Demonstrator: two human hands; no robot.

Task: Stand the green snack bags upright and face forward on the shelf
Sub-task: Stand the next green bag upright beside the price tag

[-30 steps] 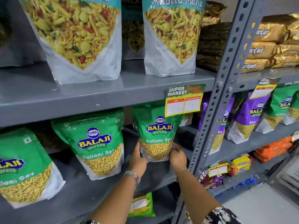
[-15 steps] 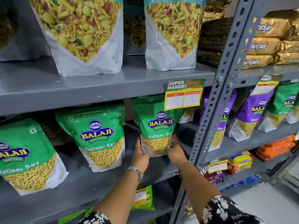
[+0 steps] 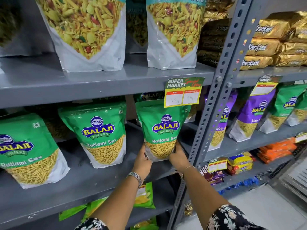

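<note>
Three green Balaji Ratlami Sev bags stand upright, fronts facing me, on the grey middle shelf (image 3: 93, 183). The right green bag (image 3: 162, 128) is gripped at its bottom corners: my left hand (image 3: 142, 161) holds the lower left corner and my right hand (image 3: 179, 156) holds the lower right. The middle green bag (image 3: 99, 133) and the left green bag (image 3: 26, 150) stand free, apart from my hands. Another green bag is partly visible behind the held one.
A price tag (image 3: 183, 92) hangs from the upper shelf edge over the held bag's top. A grey perforated upright post (image 3: 214, 103) stands just right of my right hand. Large mix bags fill the shelf above; purple and green bags sit in the right bay; small green packets lie on the shelf below.
Both hands stayed on the right green bag's bottom corners and the bag sits slightly further back and straighter. The camera view shifted a little downward.
</note>
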